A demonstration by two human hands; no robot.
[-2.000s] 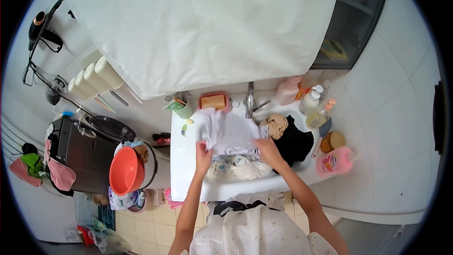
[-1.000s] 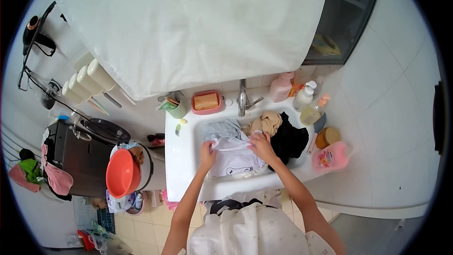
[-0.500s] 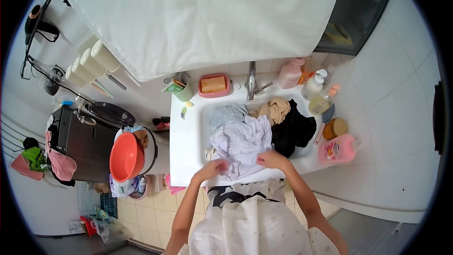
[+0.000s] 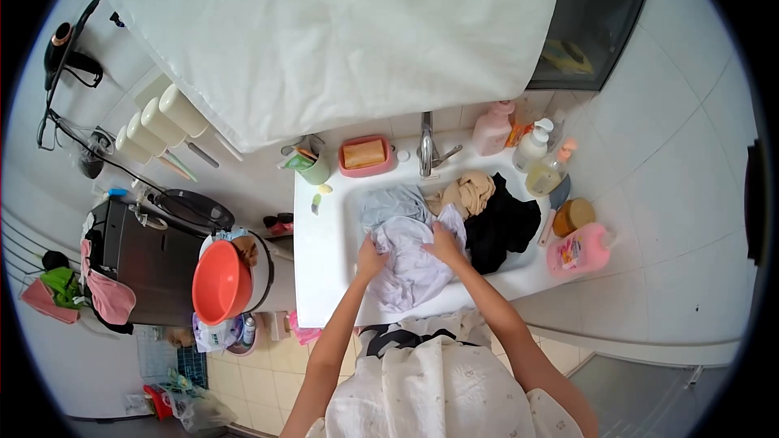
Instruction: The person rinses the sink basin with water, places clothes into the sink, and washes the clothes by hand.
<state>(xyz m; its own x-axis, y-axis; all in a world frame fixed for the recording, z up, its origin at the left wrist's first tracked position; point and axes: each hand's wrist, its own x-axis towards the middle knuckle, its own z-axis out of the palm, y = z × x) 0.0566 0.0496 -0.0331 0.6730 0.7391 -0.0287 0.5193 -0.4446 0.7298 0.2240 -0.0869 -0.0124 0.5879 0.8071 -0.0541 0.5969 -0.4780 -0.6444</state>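
A crumpled white garment (image 4: 408,280) lies in the white sink (image 4: 320,284), draped toward its front edge. My left hand (image 4: 372,258) grips its left side, fingers closed on the cloth. On its upper right part, my right hand (image 4: 443,245) is closed on a fold. Behind the white cloth rests a pale grey-blue cloth (image 4: 393,201). A beige cloth (image 4: 471,192) sits under the faucet (image 4: 427,146), and a black cloth (image 4: 503,227) fills the sink's right side. My fingertips are partly hidden in the folds.
Along the back stand a green cup (image 4: 315,170) and a pink soap dish (image 4: 363,170). Pump bottles (image 4: 531,146), an amber jar (image 4: 574,217) and a pink jug (image 4: 580,250) line the right rim. A red basin (image 4: 221,282) is at left.
Both my hands have moved away from the sink's front edge, toward the faucet. The white garment's front part has been drawn back and bunched, and the view has shifted slightly.
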